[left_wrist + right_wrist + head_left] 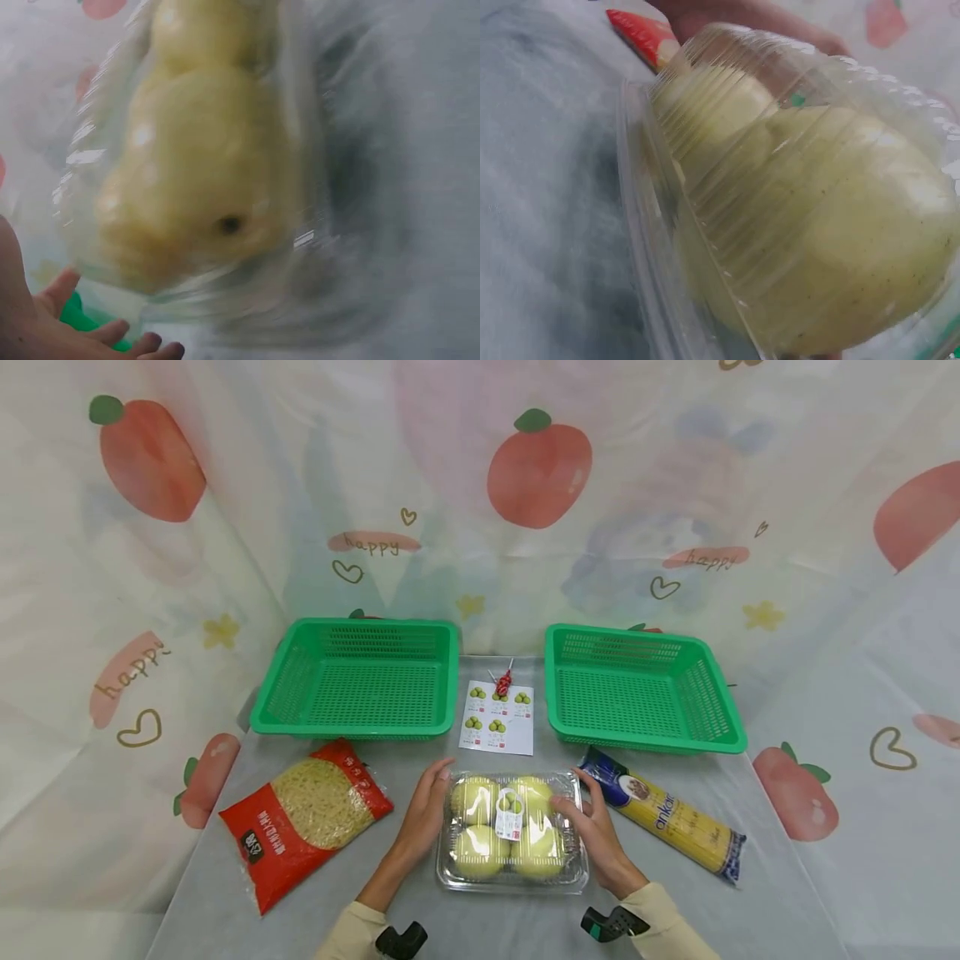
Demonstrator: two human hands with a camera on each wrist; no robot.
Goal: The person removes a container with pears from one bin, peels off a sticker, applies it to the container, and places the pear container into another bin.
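Observation:
A clear plastic clamshell box [510, 887] holds several round yellow-green fruits [481, 852], with a label [509, 814] on its lid. My left hand [424, 810] is along the box's left side. Its fingers look extended and spread in the left wrist view, close beside the clear wall. On the other side, my right hand [597, 839] grips the box's right edge, thumb over the lid and fingers toward the far right corner. Most of the right fingers are hidden by the fruit in the right wrist view.
Two green baskets [352, 732] [652, 745] stand at the back. Between them lie a printed sheet [517, 739] and red-wrapped lollipops [503, 683]. A red bag of pasta [311, 802] is left of the box; a yellow and blue spaghetti pack [663, 814] is right.

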